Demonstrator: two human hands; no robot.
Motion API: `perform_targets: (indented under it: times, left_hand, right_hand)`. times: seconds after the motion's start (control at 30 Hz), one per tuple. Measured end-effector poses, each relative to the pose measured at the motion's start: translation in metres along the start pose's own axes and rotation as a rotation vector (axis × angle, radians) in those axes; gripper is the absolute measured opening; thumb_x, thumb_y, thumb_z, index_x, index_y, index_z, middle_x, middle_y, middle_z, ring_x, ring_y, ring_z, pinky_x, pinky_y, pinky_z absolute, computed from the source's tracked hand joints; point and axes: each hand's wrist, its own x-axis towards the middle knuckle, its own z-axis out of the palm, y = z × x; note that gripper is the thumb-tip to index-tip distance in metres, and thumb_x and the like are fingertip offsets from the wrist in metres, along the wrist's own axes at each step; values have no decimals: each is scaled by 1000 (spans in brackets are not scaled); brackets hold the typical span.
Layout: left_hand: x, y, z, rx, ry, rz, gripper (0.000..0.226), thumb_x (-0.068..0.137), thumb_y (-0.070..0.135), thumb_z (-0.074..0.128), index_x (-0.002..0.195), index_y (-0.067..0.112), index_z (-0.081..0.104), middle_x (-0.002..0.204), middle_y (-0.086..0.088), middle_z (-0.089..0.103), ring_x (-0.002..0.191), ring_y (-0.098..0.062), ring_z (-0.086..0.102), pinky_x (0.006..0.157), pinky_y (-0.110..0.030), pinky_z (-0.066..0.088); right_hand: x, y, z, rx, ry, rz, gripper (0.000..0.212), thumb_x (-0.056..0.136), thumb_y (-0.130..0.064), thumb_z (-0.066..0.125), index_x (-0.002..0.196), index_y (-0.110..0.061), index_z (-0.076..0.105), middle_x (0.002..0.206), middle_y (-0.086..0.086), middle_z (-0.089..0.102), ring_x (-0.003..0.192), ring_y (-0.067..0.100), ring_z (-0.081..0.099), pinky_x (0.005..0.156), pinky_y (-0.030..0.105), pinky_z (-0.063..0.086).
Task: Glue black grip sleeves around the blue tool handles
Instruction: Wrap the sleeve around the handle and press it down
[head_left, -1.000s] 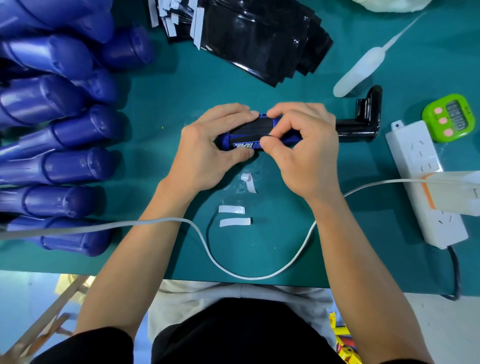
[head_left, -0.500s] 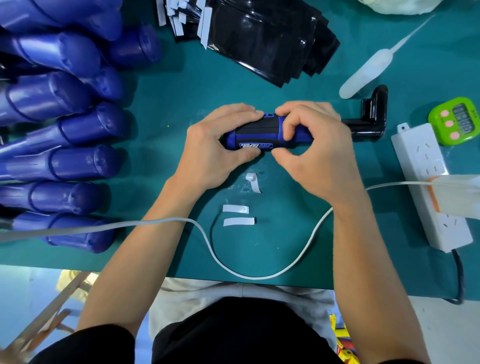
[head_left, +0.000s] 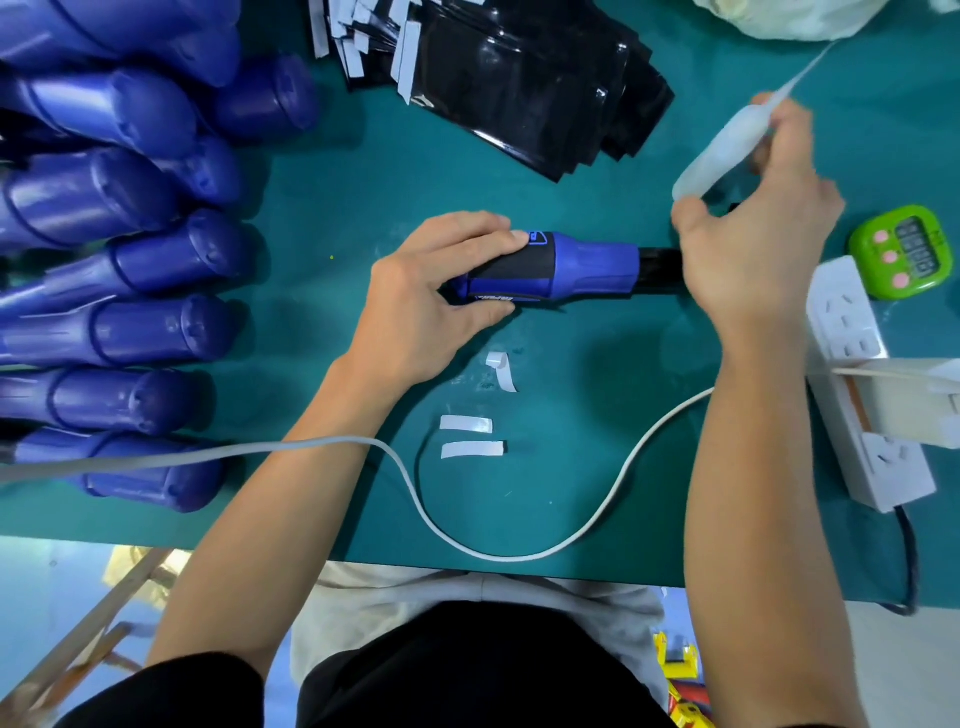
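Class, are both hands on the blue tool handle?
No: only the left hand grips the blue tool handle; the right hand holds the white squeeze bottle.

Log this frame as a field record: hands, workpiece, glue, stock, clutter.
left: left hand grips the sleeved end of the blue handle
right: right hand holds the glue bottle, motion-blurred
workpiece: blue handle lies on the green mat, black sleeve around it, one end meeting the black holder
stock: bare blue handles piled at one side; black sleeves stacked at the far edge
clutter: white strips, cable, power strip, green timer
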Motion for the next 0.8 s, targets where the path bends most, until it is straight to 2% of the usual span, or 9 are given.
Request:
perform_targets:
  times: [0.13, 0.23, 0.33, 0.4, 0.47, 0.53, 0.6, 0.7, 0.8]
  left_hand:
    - [2, -2, -1, -5, -3, -7, 58, 73, 4, 92, 127, 15, 75, 131, 10, 64, 124, -14, 61, 108, -26, 46]
    - [2, -4, -1, -10, -2, -10, 58, 74, 5, 92, 128, 16, 74, 131, 10, 64, 124, -12, 61, 107, -27, 47]
    - [3, -4, 0, -15, 3, -7, 57, 74, 5, 92, 127, 16, 75, 130, 10, 64, 124, -12, 61, 106, -29, 48]
    - [3, -4, -1, -8, 1, 1, 57, 73, 5, 92, 127, 15, 75, 130, 11, 64, 123, -10, 61, 106, -28, 48]
    - [4, -6, -2, -8, -5, 4, 57, 73, 7, 92, 127, 15, 75, 130, 12, 64, 123, -11, 61, 107, -28, 48]
    - [4, -8, -2, -9, -5, 2, 58, 74, 9, 93, 127, 16, 75, 131, 15, 63, 124, -12, 61, 107, -28, 48]
    - [3, -8, -1, -16, -5, 2, 58, 74, 10, 94, 128, 16, 74, 132, 19, 62, 124, -10, 61, 108, -26, 47]
    - [4, -7, 0, -27, -6, 4, 59, 74, 10, 93, 129, 17, 74, 132, 21, 61, 124, -9, 61, 106, -25, 47]
    - [5, -8, 0, -30, -4, -6, 59, 74, 9, 93, 129, 19, 74, 132, 21, 62, 124, -9, 61, 106, -24, 47]
  right_hand:
    - [-4, -2, 8, 5, 64, 12, 57, 79, -36, 77, 126, -15, 53, 87, -29, 43, 106, 24, 42, 94, 36, 41]
    - [-10, -10, 9, 52, 234, -95, 54, 77, -40, 81, 115, -9, 60, 92, -32, 42, 111, 31, 48, 97, 43, 46]
    - [-23, -17, 10, 213, 411, -228, 50, 82, -34, 88, 109, 2, 66, 104, -22, 50, 102, 35, 60, 91, 45, 52]
    - [-37, -21, 13, 324, 380, -231, 48, 85, -30, 87, 111, 4, 65, 106, -9, 56, 97, 26, 61, 88, 43, 55]
    - [-53, -28, 15, 444, 279, -277, 37, 92, -27, 80, 117, -8, 60, 112, -2, 56, 99, 27, 64, 86, 48, 57]
    - [-64, -36, 15, 559, 155, -315, 33, 97, -27, 71, 120, -24, 48, 116, -16, 54, 95, 22, 66, 77, 48, 58]
    - [-69, -41, 15, 604, 66, -300, 35, 97, -24, 69, 118, -20, 42, 107, -31, 53, 81, 8, 61, 66, 34, 54]
    - [-65, -44, 15, 695, -18, -159, 49, 82, -7, 79, 111, -27, 44, 91, -23, 57, 69, 11, 56, 61, 27, 46]
    - [-56, -39, 8, 760, -57, -75, 45, 73, -5, 80, 97, -33, 55, 84, -21, 58, 72, 6, 53, 65, 21, 45]
